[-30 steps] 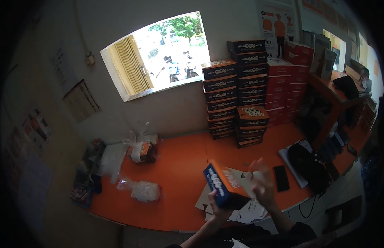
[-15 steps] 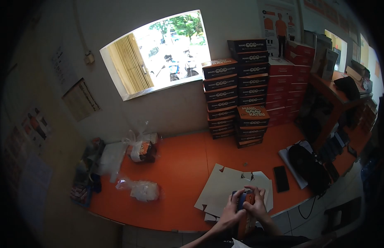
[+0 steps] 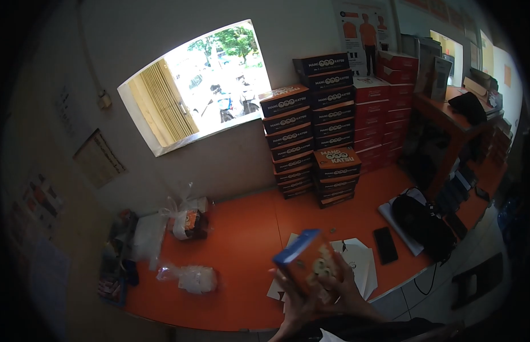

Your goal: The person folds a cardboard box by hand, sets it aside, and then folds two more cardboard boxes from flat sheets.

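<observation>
An orange cardboard box (image 3: 310,263) with a dark blue side is tilted up in front of me, above the near edge of the table. My left hand (image 3: 296,302) grips its lower left part. The fingers of my right hand (image 3: 346,289) press against the printed orange face on the right. Both hands are closed on the box, and its underside is hidden by them. Below and behind it lie flat pale cardboard sheets (image 3: 360,261), partly covered by the box and hands.
Stacked dark boxes (image 3: 287,128) and red boxes (image 3: 370,119) stand along the wall. A black phone (image 3: 384,244) and black bag (image 3: 419,219) lie at right. Plastic-wrapped packages (image 3: 197,280) and a blue basket (image 3: 114,288) sit at left on the orange table (image 3: 242,245).
Both hands have raised and turned the box, so its orange printed face and blue side now show. The whole view has shifted slightly.
</observation>
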A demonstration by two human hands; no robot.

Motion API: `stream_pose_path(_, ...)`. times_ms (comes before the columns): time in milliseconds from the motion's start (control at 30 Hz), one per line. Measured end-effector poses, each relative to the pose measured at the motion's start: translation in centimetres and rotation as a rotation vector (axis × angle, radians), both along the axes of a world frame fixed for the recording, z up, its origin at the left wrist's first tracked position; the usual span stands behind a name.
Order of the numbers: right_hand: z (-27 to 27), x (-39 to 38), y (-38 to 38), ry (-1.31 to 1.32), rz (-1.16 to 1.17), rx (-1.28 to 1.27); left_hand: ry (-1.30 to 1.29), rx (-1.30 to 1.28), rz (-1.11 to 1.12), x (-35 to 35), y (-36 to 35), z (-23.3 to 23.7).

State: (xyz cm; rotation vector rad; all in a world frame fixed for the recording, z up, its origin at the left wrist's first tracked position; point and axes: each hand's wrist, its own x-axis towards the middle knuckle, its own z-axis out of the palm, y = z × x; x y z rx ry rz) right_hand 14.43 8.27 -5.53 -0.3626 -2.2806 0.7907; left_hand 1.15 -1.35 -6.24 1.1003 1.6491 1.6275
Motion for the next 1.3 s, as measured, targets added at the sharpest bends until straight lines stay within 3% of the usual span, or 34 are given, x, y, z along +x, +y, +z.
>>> stream_pose_path(33, 0.9, -0.6, -0.3, 0.178, -0.033, -0.295, -0.263, 0.066, 0.05, -0.1, 0.2, -0.2)
stream_pose_path(67, 0.7, -1.4, 0.0, 0.342, -0.209, -0.358, -0.521, 0.155, 0.12, -0.1, 0.3, -0.1)
stream_pose_path(133, 2.1, -1.9, 1.1, 0.366, 0.054, -1.238, -0.572, 0.239, 0.148, -1.6, 1.0, 0.2)
stream_pose_path(167, -1.3, -1.9, 3.1, 0.311, 0.121, -1.094, -0.605, 0.279, 0.165, -2.2, 1.2, 0.4)
stream_pose_path(267, 3.1, -1.1, 7.9, 0.144, 0.187, -0.824, -0.718, 0.423, 0.198, -4.0, 3.0, 0.9)
stream_pose_path(300, 4.2, -1.6, 9.0, 0.063, 0.035, -0.757, -0.696, 0.403, 0.29, -5.1, 3.9, 0.7)
stream_pose_path(367, 8.6, -3.9, 8.3, -0.13, -0.139, 0.237, -0.643, 0.357, 0.478, -8.1, 6.3, 0.7)
stream_pose_path(433, 11.4, -8.2, 9.3, -0.095, -0.144, 0.929, -0.783, 0.721, 0.299, -5.5, 7.1, 5.4)
stream_pose_path(467, 11.7, -10.7, 10.1, 0.038, -0.067, 1.09, -0.84, 0.893, 0.205, -3.9, 6.3, 8.4)
stream_pose_path(533, 19.0, -14.1, 15.3, 0.006, 0.055, 0.526, -0.783, 0.925, -0.078, -5.7, 3.9, 10.5)
stream_pose_path(600, 24.7, -20.2, 22.1, 0.231, -0.154, 0.899, -0.997, 0.762, -0.11, -8.4, 0.1, 5.5)
stream_pose_path(633, 26.8, -23.0, 25.6, 0.25, -0.109, 0.914, -0.648, 0.838, -0.104, -9.0, 0.1, 3.6)
stream_pose_path(667, 28.1, -25.2, 28.6, 0.131, -0.253, 1.031, -0.524, 0.944, -0.102, -8.6, 1.5, 5.1)
stream_pose_path(733, 28.3, -28.9, 33.1, -0.176, -0.458, 1.013, -0.269, 1.157, -0.101, -7.6, 5.5, 9.3)
stream_pose_path(767, 27.3, -30.4, 35.9, -0.265, -0.533, 1.017, -0.502, 1.039, -0.217, -9.9, 5.1, 5.5)
stream_pose_path(800, 26.5, -31.1, 37.7, -0.359, -0.606, 1.02, -0.564, 0.984, -0.132, -10.8, 4.4, 4.5)
stream_pose_path(867, 23.5, -30.2, 38.4, 0.105, -0.742, 1.198, -0.543, 0.884, 0.17, -13.1, 3.0, 3.4)
stream_pose_path(933, 21.4, -26.1, 30.6, 0.101, -0.76, 1.095, -0.495, 0.719, 0.475, -15.2, 1.0, 1.2)
stream_pose_path(967, 18.1, -23.9, 26.9, 0.143, -0.544, 0.915, -0.473, 0.63, 0.594, -16.0, 0.2, 0.0)
stream_pose_path(1033, 9.0, -19.4, 21.1, -0.048, 0.015, 0.634, -0.45, 0.469, 0.746, -16.9, -1.1, -2.0)
stream_pose_path(1100, -2.9, -14.3, 12.8, -0.615, 0.356, 0.049, -0.427, 0.372, 0.812, -16.9, -1.9, -3.7)
stream_pose_path(1133, -8.8, -11.7, 8.7, -0.894, 0.379, -0.196, -0.42, 0.342, 0.817, -16.8, -2.0, -4.4)
stream_pose_path(1200, -31.7, -6.8, 1.6, -0.707, -0.163, 0.259, -0.392, 0.32, 0.771, -16.1, -1.7, -5.9)
stream_pose_path(1233, -27.5, -6.1, 1.6, -0.802, 0.04, 0.192, -0.424, 0.285, 0.92, -14.0, 1.3, -0.1)
stream_pose_path(1300, -21.8, -6.1, 3.9, -0.916, 0.259, 0.142, -0.456, 0.298, 0.71, -12.9, 2.2, 0.3)
